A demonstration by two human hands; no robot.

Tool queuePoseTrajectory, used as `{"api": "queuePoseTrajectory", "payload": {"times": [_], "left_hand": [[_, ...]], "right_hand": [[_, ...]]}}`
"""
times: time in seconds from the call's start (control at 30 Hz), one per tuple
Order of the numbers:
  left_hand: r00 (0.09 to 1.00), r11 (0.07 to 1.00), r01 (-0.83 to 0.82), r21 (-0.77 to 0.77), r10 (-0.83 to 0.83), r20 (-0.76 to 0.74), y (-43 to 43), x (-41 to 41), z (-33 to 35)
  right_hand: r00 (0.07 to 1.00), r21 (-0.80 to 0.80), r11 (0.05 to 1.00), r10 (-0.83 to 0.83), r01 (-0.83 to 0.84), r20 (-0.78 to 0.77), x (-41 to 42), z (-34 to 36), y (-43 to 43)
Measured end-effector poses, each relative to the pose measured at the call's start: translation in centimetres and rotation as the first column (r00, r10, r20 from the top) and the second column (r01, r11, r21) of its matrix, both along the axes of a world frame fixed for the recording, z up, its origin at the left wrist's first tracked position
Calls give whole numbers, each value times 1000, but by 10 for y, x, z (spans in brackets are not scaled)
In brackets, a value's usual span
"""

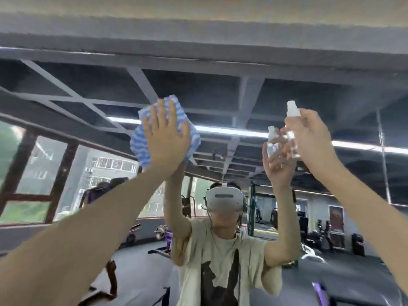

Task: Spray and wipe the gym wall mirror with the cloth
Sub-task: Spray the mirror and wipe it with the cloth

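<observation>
The wall mirror (242, 102) fills the view and reflects me and the gym behind me. My left hand (165, 138) is raised high, fingers straight, and presses a blue-and-white striped cloth (141, 138) flat against the glass. My right hand (309, 138) is raised to the right and grips a small clear spray bottle (292, 111) with a white cap, held close to the mirror. The bottle's reflection shows just left of it.
The mirror's top edge meets a grey beam (198, 54) above. A vertical seam (382, 155) in the glass runs at the right. Reflected gym machines, a rack and large windows show lower in the mirror.
</observation>
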State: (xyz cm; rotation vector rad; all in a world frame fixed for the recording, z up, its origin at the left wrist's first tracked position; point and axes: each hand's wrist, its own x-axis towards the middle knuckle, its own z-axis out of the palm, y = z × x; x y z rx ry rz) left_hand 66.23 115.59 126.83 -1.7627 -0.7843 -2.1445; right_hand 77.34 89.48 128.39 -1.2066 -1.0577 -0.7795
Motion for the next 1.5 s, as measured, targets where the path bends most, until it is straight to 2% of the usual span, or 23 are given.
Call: {"api": "queuePoseTrajectory", "payload": {"times": [0.03,0.1,0.13,0.17,0.23,0.3,0.37,0.4,0.43,0.47,0.5,0.53,0.57,0.6,0.63,0.67,0.77,0.83,0.93,1.07,1.17,1.37,1.5], "left_hand": [[993,989,-3,150,22,-119,-8,7,-20],[882,878,78,473,161,-443,-13,10,-50],[813,821,107,560,252,-525,-5,0,-44],[791,801,107,589,290,-538,6,-12,-28],[873,893,41,448,186,-451,33,-34,11],[959,989,-24,147,65,-277,67,-57,45],[988,999,7,-42,-13,-152,79,-65,53],[992,998,21,-55,-28,-125,69,-60,50],[988,999,39,2,-38,-150,55,-52,44],[969,986,86,140,-50,-240,38,-43,31],[916,929,174,328,-30,-401,23,-31,14],[832,815,267,514,75,-550,9,-21,-7],[749,717,312,624,219,-625,2,-16,-25],[691,662,311,682,335,-640,3,-15,-28],[696,651,293,701,358,-623,11,-17,-19],[753,701,245,670,298,-587,22,-19,-2],[920,913,101,396,66,-387,60,-40,54],[962,966,65,249,6,-274,86,-61,80],[983,990,82,116,-62,-171,109,-82,96],[992,992,65,108,-53,-114,115,-85,96],[985,989,67,131,-45,-165,120,-91,87],[965,986,63,153,-22,-260,141,-112,62],[967,981,61,182,-13,-253,146,-115,57]], "right_hand": [[999,11,1000,20,-20,-36,-6,0,7],[997,17,998,54,-53,-58,-19,1,26],[998,3,999,50,-49,-44,-26,3,37],[999,-18,999,30,-30,-17,-33,3,44],[999,-49,999,7,-6,39,-45,8,55],[998,-54,999,3,1,67,-57,16,62],[997,-48,999,-8,12,80,-67,24,64],[997,-29,1000,2,0,74,-71,27,65],[998,-4,1000,14,-14,65,-75,29,68],[998,8,1000,15,-16,65,-78,30,72],[997,6,1000,4,-5,82,-81,28,76],[994,-5,1000,-15,16,112,-83,27,79],[989,-17,999,-46,49,141,-84,25,82],[983,-33,995,-83,90,163,-84,22,84],[978,-54,990,-118,129,174,-84,19,85],[975,-72,986,-137,151,177,-83,16,85],[961,-130,963,-212,236,177,-81,7,77],[945,-143,944,-270,298,183,-80,4,69],[941,-179,931,-288,318,178,-83,0,65],[935,-302,892,-280,338,219,-98,-16,83],[953,-393,873,-219,287,210,-111,-35,105],[966,-385,890,-187,243,177,-131,-65,148],[980,-355,915,-157,191,122,-140,-83,157]]}}
